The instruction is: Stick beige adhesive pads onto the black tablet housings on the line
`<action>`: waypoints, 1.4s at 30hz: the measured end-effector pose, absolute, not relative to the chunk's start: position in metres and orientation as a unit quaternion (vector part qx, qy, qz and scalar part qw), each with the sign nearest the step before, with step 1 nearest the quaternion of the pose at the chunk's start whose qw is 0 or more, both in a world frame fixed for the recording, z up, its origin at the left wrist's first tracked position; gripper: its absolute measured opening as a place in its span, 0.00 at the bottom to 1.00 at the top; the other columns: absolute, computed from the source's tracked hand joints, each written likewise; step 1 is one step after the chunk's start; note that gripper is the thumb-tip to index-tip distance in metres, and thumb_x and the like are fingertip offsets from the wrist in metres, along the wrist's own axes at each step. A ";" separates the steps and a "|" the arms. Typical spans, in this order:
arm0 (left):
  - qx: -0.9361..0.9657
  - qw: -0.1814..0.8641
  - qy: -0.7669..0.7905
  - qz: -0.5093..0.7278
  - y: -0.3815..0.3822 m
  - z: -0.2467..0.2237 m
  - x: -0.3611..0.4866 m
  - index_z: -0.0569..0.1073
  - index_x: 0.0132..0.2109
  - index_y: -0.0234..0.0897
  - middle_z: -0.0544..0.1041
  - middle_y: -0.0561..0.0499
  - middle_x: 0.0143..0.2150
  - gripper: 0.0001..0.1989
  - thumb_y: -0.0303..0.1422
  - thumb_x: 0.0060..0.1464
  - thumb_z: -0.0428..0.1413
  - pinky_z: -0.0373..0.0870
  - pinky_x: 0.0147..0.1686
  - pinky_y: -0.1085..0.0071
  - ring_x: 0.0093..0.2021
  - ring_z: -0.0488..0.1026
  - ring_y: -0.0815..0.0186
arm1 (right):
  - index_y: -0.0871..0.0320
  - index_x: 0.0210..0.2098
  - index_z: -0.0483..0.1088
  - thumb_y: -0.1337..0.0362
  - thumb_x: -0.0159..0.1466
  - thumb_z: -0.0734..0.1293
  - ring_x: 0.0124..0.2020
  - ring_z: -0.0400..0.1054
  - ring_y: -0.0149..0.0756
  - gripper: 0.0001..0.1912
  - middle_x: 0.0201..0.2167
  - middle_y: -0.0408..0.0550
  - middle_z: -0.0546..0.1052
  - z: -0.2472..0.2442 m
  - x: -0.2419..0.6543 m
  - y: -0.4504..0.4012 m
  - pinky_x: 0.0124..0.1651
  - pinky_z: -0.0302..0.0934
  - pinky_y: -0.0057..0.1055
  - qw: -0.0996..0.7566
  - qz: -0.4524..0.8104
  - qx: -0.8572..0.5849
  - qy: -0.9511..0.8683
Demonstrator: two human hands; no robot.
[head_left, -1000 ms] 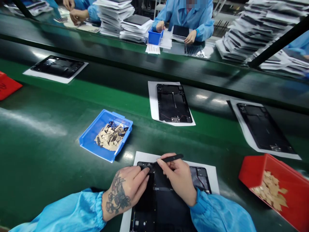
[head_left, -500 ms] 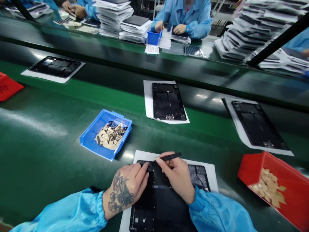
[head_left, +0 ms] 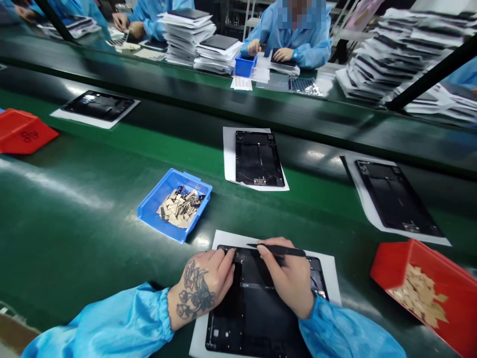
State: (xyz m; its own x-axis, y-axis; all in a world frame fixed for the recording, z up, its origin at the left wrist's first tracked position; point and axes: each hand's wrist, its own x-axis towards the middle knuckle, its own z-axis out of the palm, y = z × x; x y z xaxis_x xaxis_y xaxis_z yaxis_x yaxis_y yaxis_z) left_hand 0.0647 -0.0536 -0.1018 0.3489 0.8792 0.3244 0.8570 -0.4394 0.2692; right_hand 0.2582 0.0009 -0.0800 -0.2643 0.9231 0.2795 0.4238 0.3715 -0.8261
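Note:
In front of me lies a black open tablet housing (head_left: 272, 313) on a white sheet (head_left: 337, 278). My left hand (head_left: 203, 286), tattooed on its back, has its fingers drawn together at the housing's upper left corner. What lies under those fingertips is hidden. Black tweezers (head_left: 286, 250) are gripped in my right hand (head_left: 292, 278), over the housing's upper edge. Their tip points left, a short way from my left fingers and apart from them. Beyond my left hand stands a blue bin (head_left: 152, 211) of small beige and black pieces.
A red bin (head_left: 452, 298) with beige pieces stands at the right, another red bin (head_left: 32, 134) at the far left. More tablet housings (head_left: 259, 159) lie on sheets along the green belt (head_left: 179, 144). Across a ledge, co-workers in blue sleeves (head_left: 313, 49) sit among paper-interleaved stacks (head_left: 188, 40).
My right hand has drawn the tweezers right, away from my left fingertips, and their tip now lies more level. My left hand stays at the corner. The view has shifted slightly.

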 end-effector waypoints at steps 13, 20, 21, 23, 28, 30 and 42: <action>0.811 0.056 0.540 0.217 -0.056 -0.104 0.065 0.67 0.52 0.27 0.68 0.47 0.32 0.15 0.30 0.61 0.47 0.70 0.26 0.61 0.29 0.69 0.58 | 0.54 0.38 0.69 0.64 0.68 0.66 0.34 0.70 0.32 0.02 0.34 0.41 0.73 -0.083 0.249 0.001 0.39 0.64 0.26 0.353 0.361 -0.442 -0.742; 0.812 0.063 0.541 0.207 -0.055 -0.102 0.065 0.66 0.53 0.28 0.68 0.47 0.32 0.15 0.30 0.62 0.47 0.69 0.26 0.62 0.30 0.69 0.59 | 0.57 0.38 0.68 0.58 0.67 0.66 0.27 0.69 0.33 0.08 0.28 0.43 0.72 -0.087 0.253 0.003 0.31 0.64 0.26 0.351 0.462 -0.512 -0.633; 0.812 0.066 0.542 0.207 -0.055 -0.102 0.065 0.66 0.54 0.28 0.68 0.47 0.32 0.15 0.30 0.62 0.47 0.69 0.27 0.62 0.30 0.69 0.59 | 0.58 0.38 0.68 0.58 0.67 0.66 0.27 0.69 0.33 0.09 0.27 0.43 0.72 -0.088 0.254 0.003 0.30 0.64 0.26 0.350 0.470 -0.515 -0.625; 0.811 0.068 0.541 0.213 -0.055 -0.102 0.064 0.66 0.53 0.28 0.69 0.47 0.32 0.15 0.30 0.62 0.47 0.69 0.27 0.62 0.30 0.69 0.59 | 0.58 0.38 0.68 0.57 0.66 0.66 0.26 0.68 0.33 0.10 0.26 0.43 0.72 -0.089 0.255 0.003 0.30 0.63 0.26 0.350 0.478 -0.518 -0.617; 0.811 0.071 0.538 0.218 -0.055 -0.101 0.064 0.66 0.53 0.28 0.69 0.46 0.32 0.15 0.30 0.62 0.47 0.68 0.26 0.62 0.29 0.69 0.59 | 0.58 0.37 0.68 0.57 0.66 0.67 0.25 0.67 0.32 0.10 0.24 0.42 0.71 -0.091 0.257 0.005 0.29 0.62 0.25 0.343 0.490 -0.524 -0.606; 0.812 0.073 0.539 0.213 -0.055 -0.101 0.064 0.66 0.53 0.28 0.69 0.46 0.32 0.15 0.31 0.62 0.47 0.69 0.26 0.62 0.29 0.69 0.59 | 0.58 0.37 0.67 0.56 0.66 0.66 0.25 0.67 0.32 0.11 0.24 0.42 0.71 -0.092 0.257 0.005 0.29 0.62 0.25 0.339 0.496 -0.524 -0.604; 0.811 0.073 0.539 0.216 -0.054 -0.098 0.064 0.66 0.53 0.28 0.69 0.46 0.33 0.15 0.30 0.62 0.47 0.69 0.26 0.61 0.30 0.69 0.58 | 0.58 0.37 0.67 0.56 0.66 0.66 0.25 0.68 0.33 0.11 0.23 0.42 0.71 -0.094 0.258 0.006 0.29 0.62 0.26 0.336 0.504 -0.522 -0.600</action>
